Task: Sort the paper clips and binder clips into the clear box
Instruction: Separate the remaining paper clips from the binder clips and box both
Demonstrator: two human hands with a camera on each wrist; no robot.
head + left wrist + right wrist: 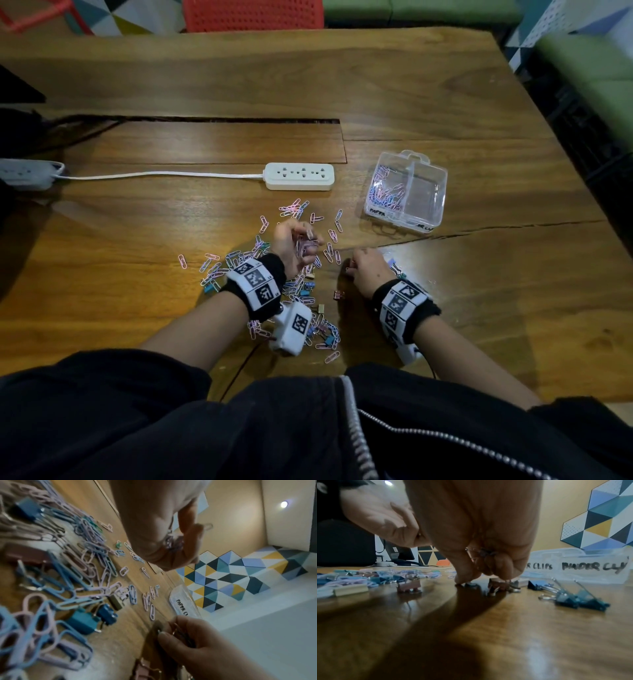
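Wooden table (445, 102) (patterned wall (240, 574) behind)

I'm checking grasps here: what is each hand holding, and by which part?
The left hand cups a bunch of paper clips in its curled fingers. The right hand has binder clips tucked in its curled fingers; which part cannot be told.

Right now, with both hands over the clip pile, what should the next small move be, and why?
Probably carry the left hand to the clear box and release: it already holds a bunch of paper clips, and the box's left compartment has paper clips while its right looks empty.
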